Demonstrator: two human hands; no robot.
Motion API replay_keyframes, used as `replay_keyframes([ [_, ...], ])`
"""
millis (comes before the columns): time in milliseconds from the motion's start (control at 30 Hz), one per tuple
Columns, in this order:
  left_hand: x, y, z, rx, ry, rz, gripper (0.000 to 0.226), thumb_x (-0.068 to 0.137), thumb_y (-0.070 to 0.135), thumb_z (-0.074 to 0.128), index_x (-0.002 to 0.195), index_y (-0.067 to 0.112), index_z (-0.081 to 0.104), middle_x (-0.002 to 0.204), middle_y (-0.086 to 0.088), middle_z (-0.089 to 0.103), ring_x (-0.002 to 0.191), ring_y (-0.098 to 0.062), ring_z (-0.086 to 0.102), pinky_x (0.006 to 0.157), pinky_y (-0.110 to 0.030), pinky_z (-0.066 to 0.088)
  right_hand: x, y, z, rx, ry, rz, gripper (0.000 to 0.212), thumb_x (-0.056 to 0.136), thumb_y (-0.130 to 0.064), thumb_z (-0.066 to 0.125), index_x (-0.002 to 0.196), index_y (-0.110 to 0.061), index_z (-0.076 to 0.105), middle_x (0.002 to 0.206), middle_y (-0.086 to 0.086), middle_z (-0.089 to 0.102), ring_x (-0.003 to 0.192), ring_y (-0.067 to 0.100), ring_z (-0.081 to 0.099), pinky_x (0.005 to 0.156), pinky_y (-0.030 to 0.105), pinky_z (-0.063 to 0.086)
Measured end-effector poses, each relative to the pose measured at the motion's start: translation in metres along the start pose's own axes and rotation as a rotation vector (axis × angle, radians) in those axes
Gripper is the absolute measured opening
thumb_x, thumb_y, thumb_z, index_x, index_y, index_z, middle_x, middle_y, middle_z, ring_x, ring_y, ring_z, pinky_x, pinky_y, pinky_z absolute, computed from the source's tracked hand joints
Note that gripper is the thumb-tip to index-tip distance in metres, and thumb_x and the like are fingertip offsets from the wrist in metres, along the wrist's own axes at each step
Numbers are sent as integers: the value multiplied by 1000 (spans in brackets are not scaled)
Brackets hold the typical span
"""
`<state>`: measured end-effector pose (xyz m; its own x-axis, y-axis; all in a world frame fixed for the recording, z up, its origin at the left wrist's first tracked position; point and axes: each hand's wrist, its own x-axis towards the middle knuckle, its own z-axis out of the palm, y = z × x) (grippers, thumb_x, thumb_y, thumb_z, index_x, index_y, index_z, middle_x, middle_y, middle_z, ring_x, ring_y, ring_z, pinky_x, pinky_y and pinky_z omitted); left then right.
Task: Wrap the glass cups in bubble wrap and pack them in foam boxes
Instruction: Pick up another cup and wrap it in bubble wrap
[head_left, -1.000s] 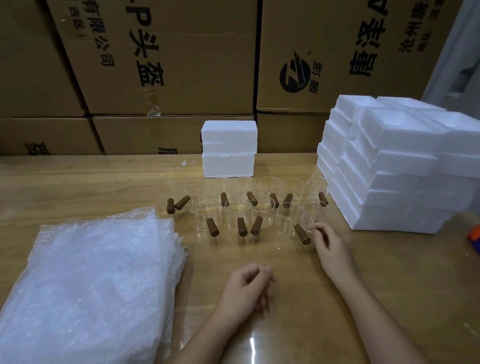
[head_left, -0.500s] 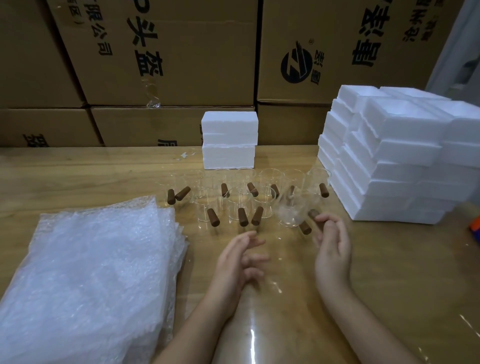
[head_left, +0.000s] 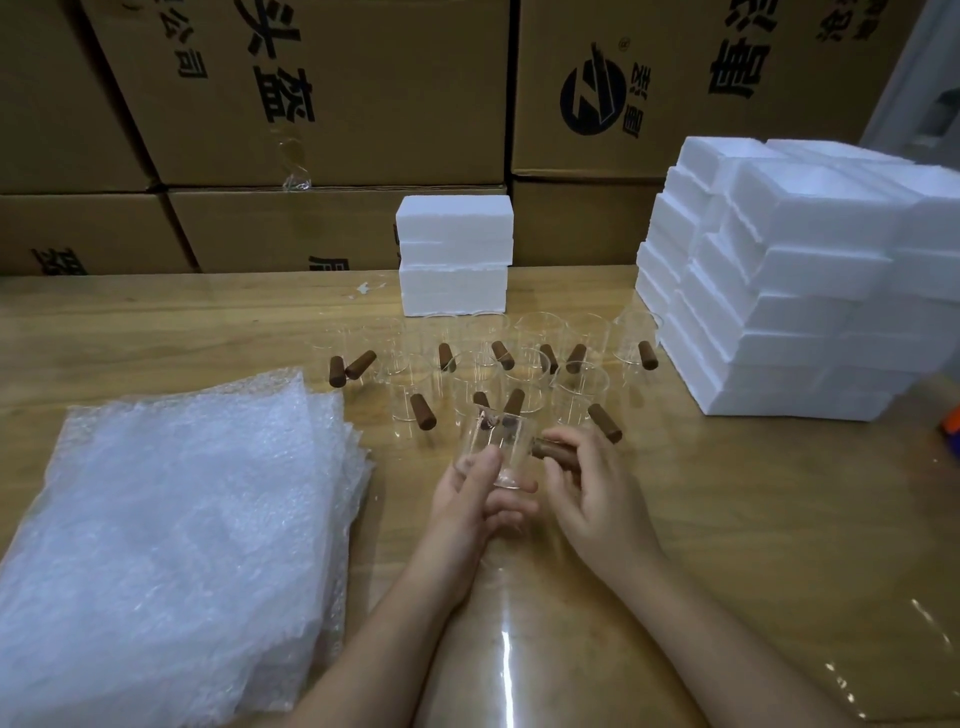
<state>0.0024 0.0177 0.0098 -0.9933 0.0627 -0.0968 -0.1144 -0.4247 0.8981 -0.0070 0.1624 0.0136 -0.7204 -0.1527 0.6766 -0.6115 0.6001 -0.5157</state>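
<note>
Head view. One glass cup (head_left: 493, 447) is held just above the table (head_left: 727, 519), in front of the body and near the front row of cups. The left hand (head_left: 475, 501) grips the glass body, thumb on the near wall and fingers curled under the base. The right hand (head_left: 597, 493) pinches the brown wooden handle (head_left: 553, 450), which points right and is partly covered by the fingers. The wall is transparent, and the rim is hard to trace against the cups behind.

The other cups (head_left: 524, 364) stand in two loose rows beyond the hands. Their outlines are faint and mostly the brown handles show, so the count is uncertain.

The bubble wrap (head_left: 171, 545) lies as a flat stack at left, cut off at the left and bottom edges; the sheet number cannot be told. The foam boxes (head_left: 779, 291) are stacked at right, cut off by the right edge. A two-box stack (head_left: 454, 254) sits at the table's back, closed, contents hidden. The cardboard cartons (head_left: 311, 93) stand behind, their print cropped. An orange and blue object (head_left: 953, 428) at the right edge is mostly out of frame.
</note>
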Motion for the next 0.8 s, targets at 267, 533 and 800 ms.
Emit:
replay_keyframes([
  [267, 1, -1, -5, -3, -65, 45, 68, 62, 48, 73, 116, 15, 52, 79, -7, 65, 58, -13, 61, 54, -21, 51, 0, -2, -4, 286, -246, 297, 16, 98, -21, 49, 89, -27, 61, 73, -6, 65, 67, 8, 59, 63, 21, 45],
  [533, 0, 6, -7, -145, -220, -8, 49, 75, 61, 54, 112, 30, 61, 63, 3, 58, 51, -6, 46, 54, -17, 43, 3, -18, -2, 1557, -649, 860, 23, 93, -31, 51, 84, -10, 50, 48, -7, 27, 36, 3, 18, 32, 13, 17],
  [800, 0, 3, -1, -6, -90, 8, 54, 73, 72, 46, 82, 24, 69, 48, 8, 46, 36, -2, 36, 36, -13, 27, 1, -24, 3, 1253, -638, 827, 26, 98, -26, 42, 76, -13, 47, 45, -8, 32, 33, 1, 24, 31, 12, 23],
])
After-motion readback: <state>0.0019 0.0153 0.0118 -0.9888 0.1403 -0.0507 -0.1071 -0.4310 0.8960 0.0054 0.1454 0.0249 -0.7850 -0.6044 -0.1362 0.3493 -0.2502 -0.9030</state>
